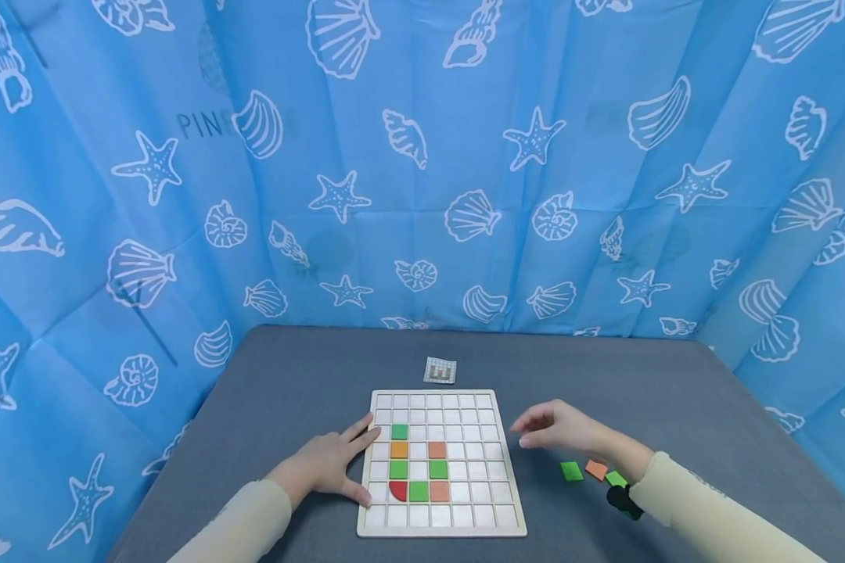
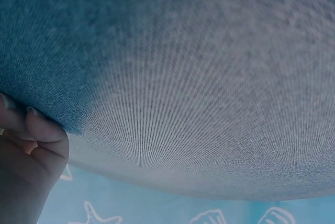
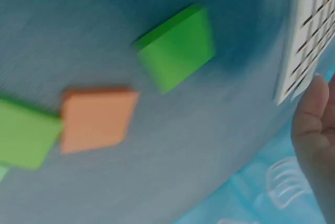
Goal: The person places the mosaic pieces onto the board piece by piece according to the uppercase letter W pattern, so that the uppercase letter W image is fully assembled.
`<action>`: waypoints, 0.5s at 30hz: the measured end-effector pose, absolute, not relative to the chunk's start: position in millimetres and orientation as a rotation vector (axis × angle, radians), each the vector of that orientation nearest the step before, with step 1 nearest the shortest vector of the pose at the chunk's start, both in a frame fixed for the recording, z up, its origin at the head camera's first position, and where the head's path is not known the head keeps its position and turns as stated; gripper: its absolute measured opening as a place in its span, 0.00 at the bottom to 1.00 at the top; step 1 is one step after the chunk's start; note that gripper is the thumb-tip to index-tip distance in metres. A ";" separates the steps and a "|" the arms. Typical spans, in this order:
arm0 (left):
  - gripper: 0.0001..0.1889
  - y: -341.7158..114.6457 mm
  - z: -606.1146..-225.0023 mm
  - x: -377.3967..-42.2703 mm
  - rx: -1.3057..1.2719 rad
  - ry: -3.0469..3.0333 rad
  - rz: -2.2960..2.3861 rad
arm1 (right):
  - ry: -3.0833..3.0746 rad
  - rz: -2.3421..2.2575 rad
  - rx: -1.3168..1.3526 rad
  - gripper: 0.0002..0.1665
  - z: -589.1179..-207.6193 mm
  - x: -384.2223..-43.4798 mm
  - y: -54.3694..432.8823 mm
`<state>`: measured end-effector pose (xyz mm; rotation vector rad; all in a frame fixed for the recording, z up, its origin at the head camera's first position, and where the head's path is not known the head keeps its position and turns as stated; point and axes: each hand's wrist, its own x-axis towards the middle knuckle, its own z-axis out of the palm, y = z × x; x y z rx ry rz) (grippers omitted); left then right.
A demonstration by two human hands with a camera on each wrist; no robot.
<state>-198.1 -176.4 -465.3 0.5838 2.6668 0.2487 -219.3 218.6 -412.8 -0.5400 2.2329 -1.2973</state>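
Observation:
A white grid board (image 1: 469, 516) lies on the table with colored tiles in several cells: green, orange, salmon, and one red quarter-round tile (image 1: 397, 491). My left hand (image 1: 331, 461) rests at the board's left edge, its fingers and thumb spread along the rim. Just past the board's right edge hovers my right hand (image 1: 563, 427), loosely bent, thumb apart from the fingers, with nothing seen between them. Below this hand lie loose tiles: a green tile (image 3: 178, 48), an orange tile (image 3: 98, 119) and another green tile (image 3: 26, 135).
A small card (image 1: 440, 371) with a printed grid pattern lies behind the board. Near the right sleeve is a black object (image 1: 623, 500), partly hidden by the wrist. A blue curtain (image 1: 422, 172) with white shells and starfish hangs behind the grey table (image 1: 310, 367).

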 end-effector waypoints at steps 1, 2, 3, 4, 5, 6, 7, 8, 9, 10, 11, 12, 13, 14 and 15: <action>0.56 -176.4 -465.3 -198.1 0.579 2.666 0.245 | 2.224 -1.296 -0.553 0.17 -413.5 -221.1 223.2; 0.56 -176.4 -465.5 -198.2 0.575 2.666 0.240 | 2.218 -1.289 -0.565 0.17 -414.3 -222.9 227.8; 0.56 -176.4 -465.7 -198.3 0.571 2.666 0.239 | 2.212 -1.278 -0.586 0.17 -415.1 -224.6 232.5; 0.56 -176.5 -465.9 -198.3 0.567 2.665 0.239 | 2.204 -1.268 -0.603 0.17 -415.9 -226.3 237.3; 0.56 -176.6 -466.1 -198.3 0.567 2.666 0.241 | 2.193 -1.260 -0.623 0.16 -416.9 -227.6 242.0; 0.56 -176.7 -466.2 -198.4 0.568 2.665 0.245 | 2.181 -1.251 -0.644 0.16 -417.6 -229.0 246.4; 0.56 -176.8 -466.3 -198.3 0.569 2.665 0.248 | 2.171 -1.239 -0.674 0.15 -418.7 -230.5 250.8; 0.56 -176.9 -466.2 -198.2 0.571 2.665 0.251 | 2.161 -1.225 -0.696 0.15 -419.7 -231.7 255.6; 0.56 -176.8 -465.9 -198.0 0.570 2.664 0.254 | 2.157 -1.205 -0.711 0.14 -420.5 -232.6 259.7; 0.56 -176.8 -465.7 -197.9 0.571 2.664 0.257 | 2.154 -1.183 -0.726 0.14 -421.5 -233.5 263.6; 0.56 -176.8 -465.4 -197.7 0.574 2.664 0.259 | 2.151 -1.160 -0.733 0.14 -422.4 -234.1 267.1; 0.56 -176.8 -465.1 -197.6 0.575 2.663 0.262 | 2.147 -1.135 -0.732 0.14 -423.2 -234.7 270.2; 0.56 -176.7 -464.9 -197.5 0.575 2.663 0.263 | 2.147 -1.109 -0.730 0.13 -424.3 -235.1 273.3; 0.56 -176.8 -464.7 -197.4 0.578 2.663 0.267 | 2.149 -1.082 -0.724 0.13 -425.2 -235.4 276.0; 0.56 -176.9 -464.6 -197.4 0.579 2.662 0.268 | 2.149 -1.060 -0.724 0.13 -426.2 -235.7 278.1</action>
